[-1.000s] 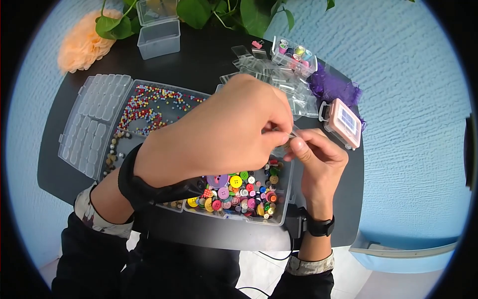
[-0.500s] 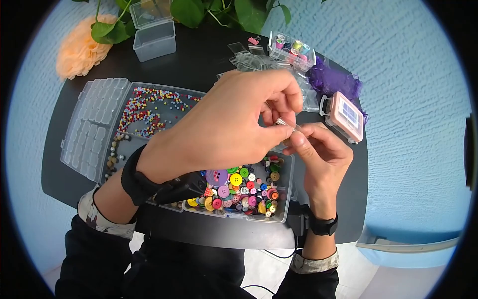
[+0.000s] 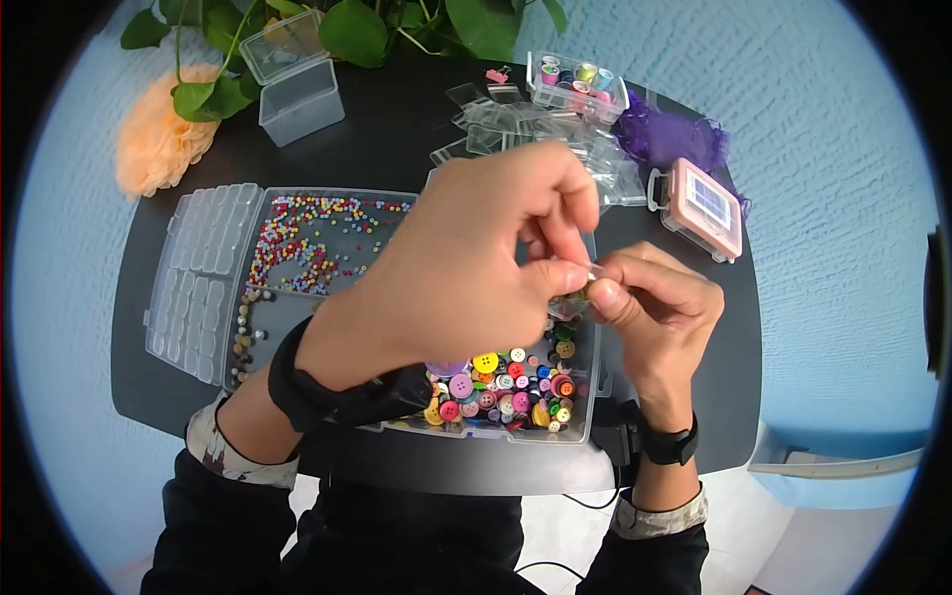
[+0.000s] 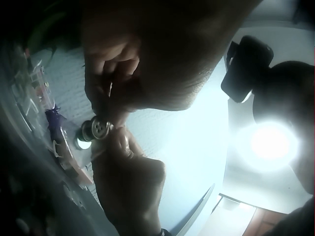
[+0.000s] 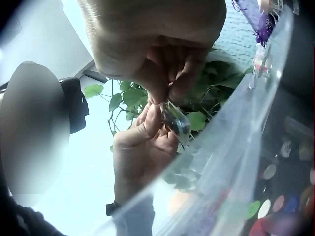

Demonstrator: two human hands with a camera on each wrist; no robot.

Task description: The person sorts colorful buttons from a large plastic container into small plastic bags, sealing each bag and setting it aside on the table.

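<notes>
Both hands meet over the right part of the open organizer box (image 3: pixel 592 397). Between their fingertips is a small clear plastic bag (image 5: pixel 175 120) with several buttons (image 4: pixel 101 128) showing through it. My left hand (image 3: pixel 466 263) pinches the bag's top edge between thumb and forefinger, its other fingers curled. From the right, my right hand (image 3: pixel 666 312) pinches the same edge with thumb and forefinger. The bag hangs below the fingertips, mostly hidden in the head view. Beneath the hands, loose colourful buttons (image 3: pixel 486 363) fill one compartment of the box.
Small beads (image 3: pixel 297 260) lie in the box's back left compartment. Behind the hands are a pile of clear bags (image 3: pixel 506 124), a box of thread spools (image 3: pixel 577 84), purple mesh (image 3: pixel 674 134) and a pink case (image 3: pixel 702 208). An open clear container (image 3: pixel 301 101) stands at back left.
The head view has shifted, so the table appears further right. My left hand's thumb and forefinger have come back together at the bag's edge, after standing apart half a second ago.
</notes>
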